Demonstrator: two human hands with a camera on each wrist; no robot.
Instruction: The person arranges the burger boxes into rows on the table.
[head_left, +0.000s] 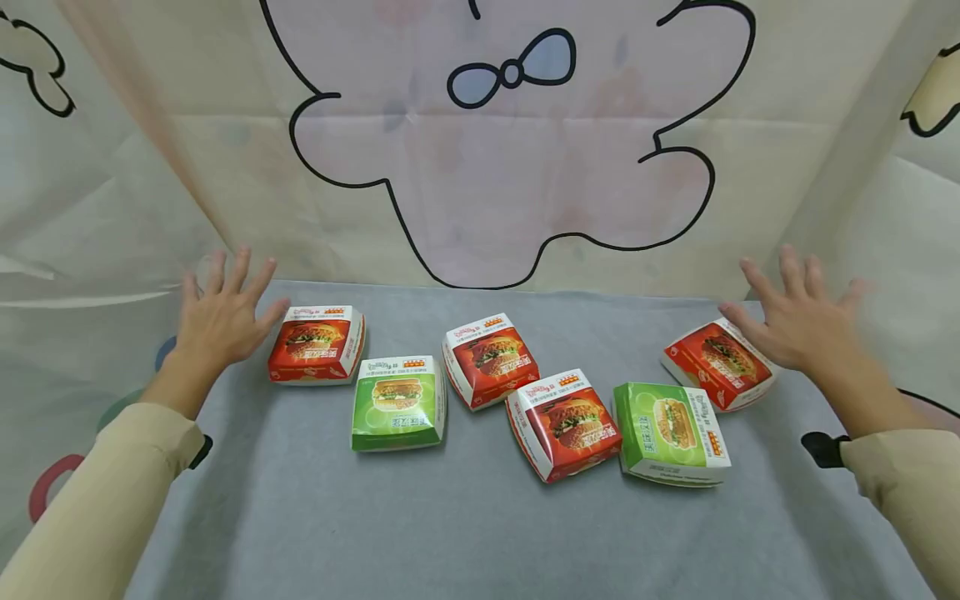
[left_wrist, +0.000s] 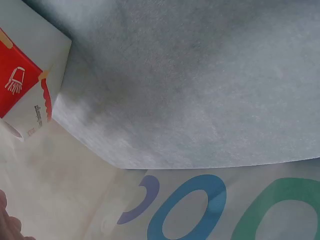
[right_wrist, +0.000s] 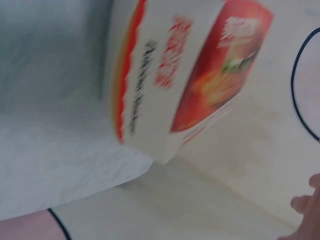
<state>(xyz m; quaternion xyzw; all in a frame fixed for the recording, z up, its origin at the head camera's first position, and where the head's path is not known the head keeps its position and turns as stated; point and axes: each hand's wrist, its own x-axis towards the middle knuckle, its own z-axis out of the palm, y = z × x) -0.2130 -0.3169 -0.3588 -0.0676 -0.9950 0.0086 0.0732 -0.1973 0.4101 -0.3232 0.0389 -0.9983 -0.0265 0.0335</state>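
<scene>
Sleeves [head_left: 97, 508] reach beside boxes [head_left: 397, 408], likely steady because they're flat; left hand [head_left: 220, 327] and right hand [head_left: 804, 325] spread wide, empty.

A pale backdrop [head_left: 495, 200] with a blue cartoon bow [head_left: 512, 73] stands behind a grey tablecloth [head_left: 450, 533].

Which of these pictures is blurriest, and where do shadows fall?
Right wrist view: blurriest, the burger box smeared; head view: mostly sharp, the right hand slightly blurred, soft shadows on the gray cloth beside each sleeve; left wrist view: dim, with darker patches across the cloth.
</scene>
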